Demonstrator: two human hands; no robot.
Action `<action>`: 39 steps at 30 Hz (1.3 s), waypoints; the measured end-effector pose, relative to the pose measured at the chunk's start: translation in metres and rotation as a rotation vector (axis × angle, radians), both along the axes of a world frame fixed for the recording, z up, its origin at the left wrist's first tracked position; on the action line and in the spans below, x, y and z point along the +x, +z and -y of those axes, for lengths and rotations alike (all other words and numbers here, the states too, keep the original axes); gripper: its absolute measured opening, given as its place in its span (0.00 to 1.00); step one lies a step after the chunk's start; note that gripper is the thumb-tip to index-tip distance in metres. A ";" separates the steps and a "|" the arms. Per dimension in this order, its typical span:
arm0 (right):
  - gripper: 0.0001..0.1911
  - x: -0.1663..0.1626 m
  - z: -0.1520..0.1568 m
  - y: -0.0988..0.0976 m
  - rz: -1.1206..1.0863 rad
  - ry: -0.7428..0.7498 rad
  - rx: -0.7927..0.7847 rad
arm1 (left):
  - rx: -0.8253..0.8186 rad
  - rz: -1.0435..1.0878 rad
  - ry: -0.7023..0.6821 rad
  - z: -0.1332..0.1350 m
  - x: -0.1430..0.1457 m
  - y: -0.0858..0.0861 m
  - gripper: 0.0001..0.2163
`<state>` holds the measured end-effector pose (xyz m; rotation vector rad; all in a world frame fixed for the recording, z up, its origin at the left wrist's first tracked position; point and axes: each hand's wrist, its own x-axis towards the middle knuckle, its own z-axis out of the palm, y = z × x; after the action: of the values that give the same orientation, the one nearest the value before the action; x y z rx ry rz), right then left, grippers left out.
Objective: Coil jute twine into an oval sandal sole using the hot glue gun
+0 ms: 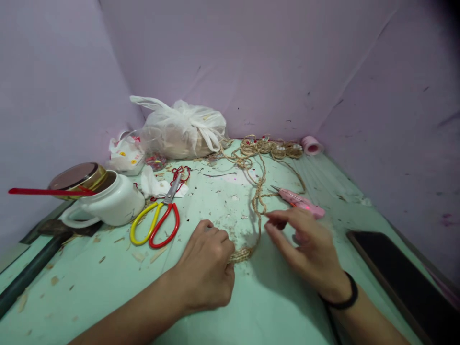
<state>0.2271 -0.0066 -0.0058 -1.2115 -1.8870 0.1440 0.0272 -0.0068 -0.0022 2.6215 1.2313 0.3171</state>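
My left hand (208, 268) is closed around a flat coil of braided jute cord (241, 255) low over the table. Only the coil's right end shows; the rest is hidden by the fingers. From it a length of jute cord (259, 227) runs up and away to a loose tangle further back. My right hand (309, 247), with a black band on the wrist, hovers just right of this cord. Its thumb and forefinger are apart, with nothing visible between them. Behind it lies a pink tool (305, 203) with a pointed metal tip.
Yellow-and-red-handled scissors (174, 215), a white mug (115, 203) and a hammer (46, 249) lie at left. At the back are a white plastic bag (187, 127), several beaded jute coils (264, 146) and a pink spool (312, 145). A dark phone (402, 278) lies right.
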 end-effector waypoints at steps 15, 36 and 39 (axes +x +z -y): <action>0.29 0.071 -0.017 0.025 0.213 -0.651 -0.894 | 0.449 0.451 0.050 -0.011 -0.014 0.000 0.07; 0.17 0.043 -0.006 0.029 -0.965 -0.303 -0.629 | 0.721 0.449 0.112 -0.042 -0.039 -0.015 0.10; 0.23 0.041 -0.001 0.031 -0.833 -0.074 -0.570 | 0.710 0.437 0.061 -0.044 -0.040 -0.017 0.11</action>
<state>0.2678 -0.0052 0.0256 -1.2952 -1.0813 1.0320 -0.0127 0.0376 -0.0188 2.7923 1.1872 1.4856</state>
